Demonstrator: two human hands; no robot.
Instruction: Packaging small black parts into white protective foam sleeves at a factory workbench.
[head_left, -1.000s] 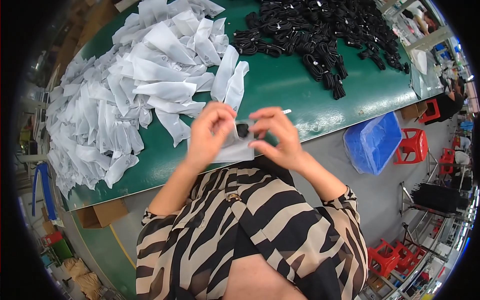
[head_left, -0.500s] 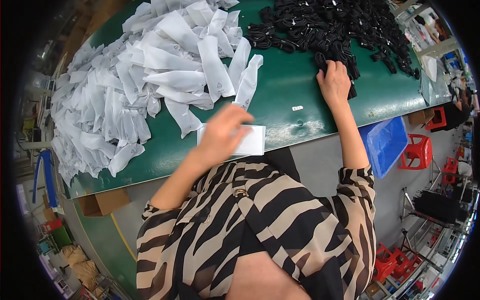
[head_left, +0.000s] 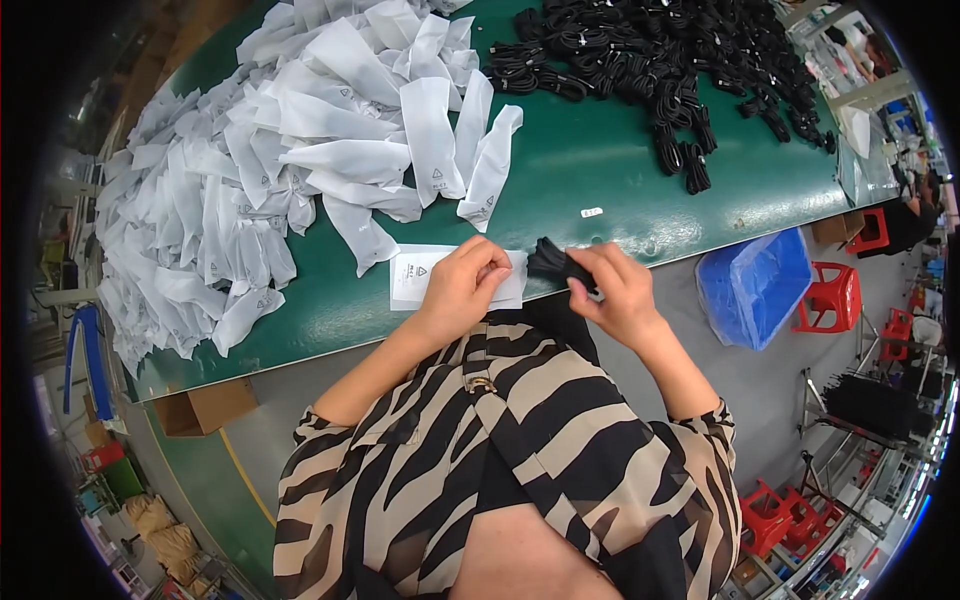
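My right hand (head_left: 618,292) grips a bundled black cable (head_left: 553,260) above the table's near edge. The cable's free end points left, close to the open side of a flat white bag (head_left: 412,277). That bag lies on a small stack at the front of the table. Over the stack, my left hand (head_left: 464,284) is closed, thumb and fingers pinching the bag's edge. A large heap of filled white bags (head_left: 330,110) covers the left of the table. At the far right lies a pile of black cable bundles (head_left: 640,50).
The green table (head_left: 560,170) bends toward its rim. A small white label (head_left: 592,212) lies on it. Beyond its near edge stand a lined blue bin (head_left: 755,290), a red stool (head_left: 830,300) and, at left, a cardboard box (head_left: 215,405).
My right hand has come from the cable pile toward the stack of bags, bringing a cable bundle. My left hand has settled on the bag's edge, pinching it.
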